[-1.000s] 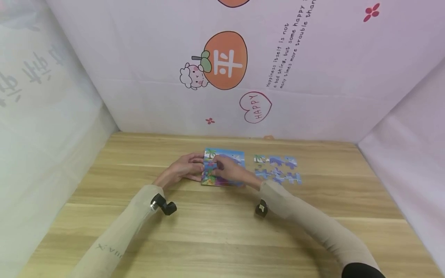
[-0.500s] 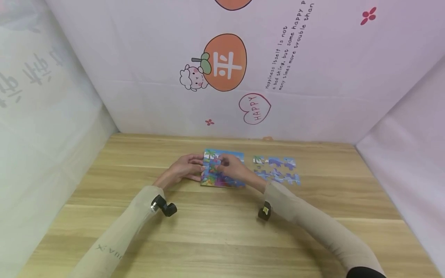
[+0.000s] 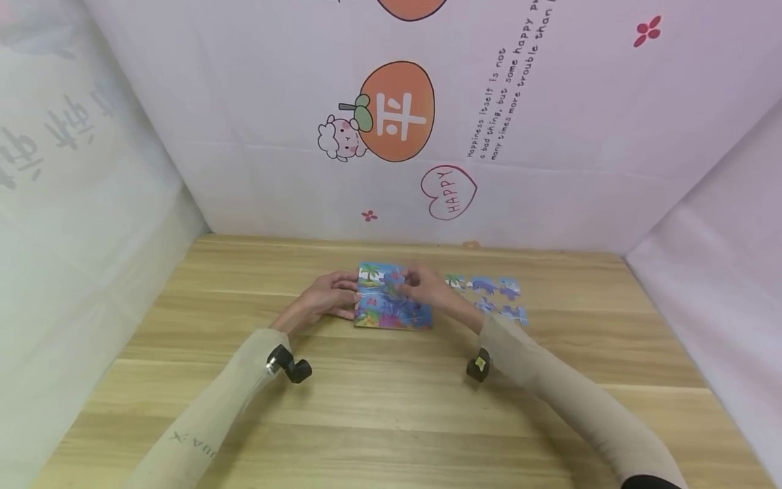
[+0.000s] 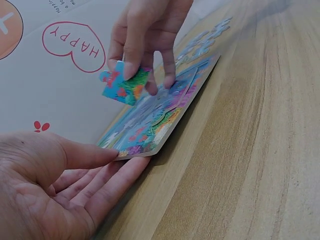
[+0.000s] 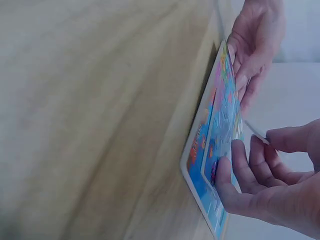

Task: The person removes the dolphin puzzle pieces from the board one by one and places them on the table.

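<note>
Blue-green cardboard-like jigsaw piece [image 4: 114, 89], coral-printed, pinched in right hand [image 3: 430, 286] above bright rectangular sea-scene puzzle board [image 4: 165, 131]; board's left edge gripped by left hand [image 3: 325, 296]. Piece might be dropped (thumb placed near its edge) if pinch is loosened.

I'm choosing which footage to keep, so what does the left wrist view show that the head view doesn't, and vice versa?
Only the left wrist view shows the palm of the left hand and clear print on the puzzle piece that the right hand pinches. Only the head view shows the sleeves, black wrist devices and sheep cartoon. Both show the hands, puzzle board, loose pieces, HAPPY heart and table.
</note>
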Motion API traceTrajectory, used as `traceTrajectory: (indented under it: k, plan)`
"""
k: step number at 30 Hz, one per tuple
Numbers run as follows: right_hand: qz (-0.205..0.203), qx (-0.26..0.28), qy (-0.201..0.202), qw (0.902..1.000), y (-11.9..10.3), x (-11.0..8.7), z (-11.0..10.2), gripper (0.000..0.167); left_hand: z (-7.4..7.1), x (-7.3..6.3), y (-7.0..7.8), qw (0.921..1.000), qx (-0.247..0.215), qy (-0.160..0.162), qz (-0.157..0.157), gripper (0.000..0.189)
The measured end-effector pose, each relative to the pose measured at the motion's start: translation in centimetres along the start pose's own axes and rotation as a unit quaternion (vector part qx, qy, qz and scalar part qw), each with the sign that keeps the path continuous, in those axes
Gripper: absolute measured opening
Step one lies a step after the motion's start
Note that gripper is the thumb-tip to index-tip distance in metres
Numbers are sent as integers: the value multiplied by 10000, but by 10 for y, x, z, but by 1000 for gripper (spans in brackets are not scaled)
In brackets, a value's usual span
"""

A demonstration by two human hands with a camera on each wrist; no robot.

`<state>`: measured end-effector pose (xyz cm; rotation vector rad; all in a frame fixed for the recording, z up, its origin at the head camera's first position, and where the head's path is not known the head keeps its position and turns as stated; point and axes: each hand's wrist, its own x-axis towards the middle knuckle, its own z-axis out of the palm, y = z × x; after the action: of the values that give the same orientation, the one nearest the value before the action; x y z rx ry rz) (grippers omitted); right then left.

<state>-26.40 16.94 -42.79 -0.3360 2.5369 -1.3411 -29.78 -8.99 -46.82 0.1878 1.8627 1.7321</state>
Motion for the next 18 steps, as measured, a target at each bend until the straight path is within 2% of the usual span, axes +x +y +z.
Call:
traceTrajectory:
  k: [7,13,18]
  plan:
    - [203,115,-240,9994,4,-8,-4,16,0,0,0,9999,-26,133,-17,64]
    - [34,269,-219,9994,13,-15,-17,29,2,1,0,9999,-61,102,-16,63]
    - [61,766,-218,9968,25,-30,-32,32,3,0,0,9998,-66,155,-50,64]
